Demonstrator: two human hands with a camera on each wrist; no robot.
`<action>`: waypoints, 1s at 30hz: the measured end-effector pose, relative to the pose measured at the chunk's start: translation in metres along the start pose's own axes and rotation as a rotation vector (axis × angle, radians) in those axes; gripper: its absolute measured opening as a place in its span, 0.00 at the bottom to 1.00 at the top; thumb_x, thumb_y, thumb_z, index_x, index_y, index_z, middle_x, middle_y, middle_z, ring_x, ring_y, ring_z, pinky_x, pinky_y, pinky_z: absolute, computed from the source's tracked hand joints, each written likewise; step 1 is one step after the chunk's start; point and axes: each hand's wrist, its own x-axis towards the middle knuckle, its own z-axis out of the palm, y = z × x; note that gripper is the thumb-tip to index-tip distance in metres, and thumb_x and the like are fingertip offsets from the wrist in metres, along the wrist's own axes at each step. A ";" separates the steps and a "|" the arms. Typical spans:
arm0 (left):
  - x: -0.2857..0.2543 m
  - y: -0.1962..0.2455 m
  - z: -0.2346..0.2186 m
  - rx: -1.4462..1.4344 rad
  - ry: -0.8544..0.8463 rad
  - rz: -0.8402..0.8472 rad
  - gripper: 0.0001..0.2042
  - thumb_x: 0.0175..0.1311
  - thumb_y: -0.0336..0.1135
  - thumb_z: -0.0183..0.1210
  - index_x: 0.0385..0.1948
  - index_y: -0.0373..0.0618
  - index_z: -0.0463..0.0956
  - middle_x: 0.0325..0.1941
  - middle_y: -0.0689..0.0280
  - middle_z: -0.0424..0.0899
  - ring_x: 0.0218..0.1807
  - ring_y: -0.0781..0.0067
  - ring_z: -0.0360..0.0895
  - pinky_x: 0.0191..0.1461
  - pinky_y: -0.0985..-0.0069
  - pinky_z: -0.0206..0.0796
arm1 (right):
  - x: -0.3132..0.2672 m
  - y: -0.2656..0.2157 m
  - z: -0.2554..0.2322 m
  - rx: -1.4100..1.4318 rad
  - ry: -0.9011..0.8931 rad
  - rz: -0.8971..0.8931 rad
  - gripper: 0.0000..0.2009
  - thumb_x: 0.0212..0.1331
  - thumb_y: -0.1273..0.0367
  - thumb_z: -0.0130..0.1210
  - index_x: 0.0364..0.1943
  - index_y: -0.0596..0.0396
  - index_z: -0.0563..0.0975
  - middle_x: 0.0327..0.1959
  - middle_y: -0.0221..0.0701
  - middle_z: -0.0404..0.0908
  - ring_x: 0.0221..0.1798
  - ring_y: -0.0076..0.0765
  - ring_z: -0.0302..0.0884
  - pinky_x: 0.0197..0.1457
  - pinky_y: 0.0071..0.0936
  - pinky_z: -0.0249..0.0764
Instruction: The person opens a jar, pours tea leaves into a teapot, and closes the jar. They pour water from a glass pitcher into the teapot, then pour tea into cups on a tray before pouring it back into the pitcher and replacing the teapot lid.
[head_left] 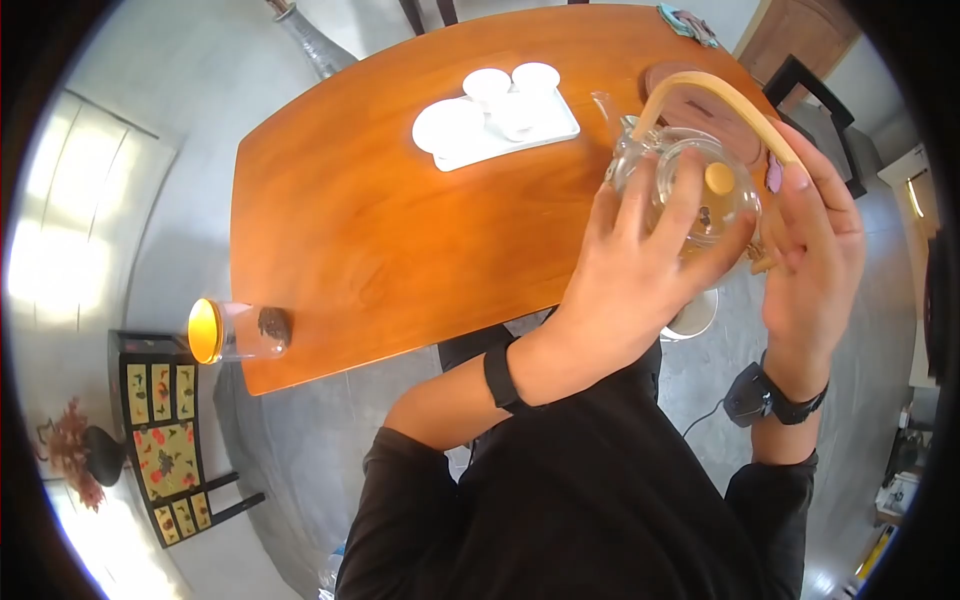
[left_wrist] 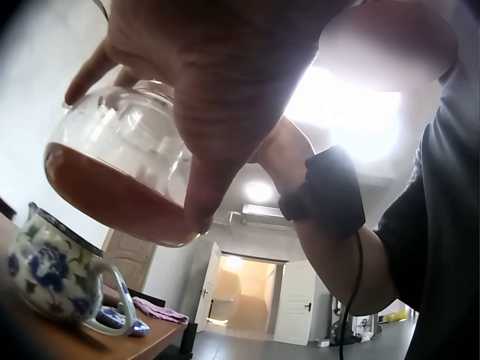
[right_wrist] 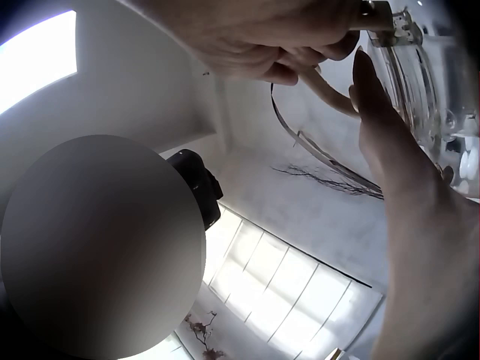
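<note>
A clear glass teapot (head_left: pixel 722 205) with an arched wooden handle (head_left: pixel 715 85) is held above the table's right part, tilted. My left hand (head_left: pixel 635 270) spreads over its body and lid, fingers and thumb curved round the glass. My right hand (head_left: pixel 815 250) grips the handle's right end. In the left wrist view, reddish liquid (left_wrist: pixel 112 199) lies slanted inside the pot, above a blue-flowered pitcher (left_wrist: pixel 52 266). A small blue-patterned piece (left_wrist: pixel 124 320) is beside the pitcher. Part of the glass pot (right_wrist: pixel 409 82) shows in the right wrist view.
A white tray (head_left: pixel 500 148) bears several white pieces on the wooden table (head_left: pixel 400 250). At the left end lies a jar (head_left: pixel 240 331) with a yellow lid. A round board (head_left: pixel 668 78) is behind the pot, a folded cloth (head_left: pixel 688 24) at the far edge.
</note>
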 end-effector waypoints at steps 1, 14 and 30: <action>0.002 0.002 0.007 0.014 0.005 0.010 0.46 0.30 0.35 0.78 0.64 0.67 0.73 0.72 0.45 0.60 0.62 0.35 0.70 0.56 0.51 0.73 | 0.002 0.002 -0.008 0.000 0.008 0.004 0.16 0.70 0.71 0.57 0.56 0.67 0.79 0.25 0.17 0.74 0.20 0.07 0.54 0.24 0.13 0.48; 0.021 0.053 0.055 -0.203 -0.008 -0.078 0.44 0.37 0.35 0.78 0.66 0.61 0.70 0.73 0.42 0.55 0.66 0.35 0.65 0.60 0.50 0.69 | 0.027 -0.014 -0.083 -0.184 -0.039 0.127 0.18 0.72 0.68 0.55 0.60 0.64 0.77 0.22 0.11 0.67 0.20 0.05 0.49 0.22 0.11 0.45; 0.025 0.064 0.069 -0.483 -0.074 -0.295 0.50 0.35 0.36 0.81 0.70 0.56 0.65 0.73 0.37 0.52 0.65 0.31 0.63 0.61 0.48 0.70 | 0.058 -0.018 -0.056 -0.404 -0.132 0.295 0.16 0.69 0.67 0.58 0.54 0.65 0.78 0.26 0.14 0.73 0.20 0.04 0.53 0.22 0.11 0.47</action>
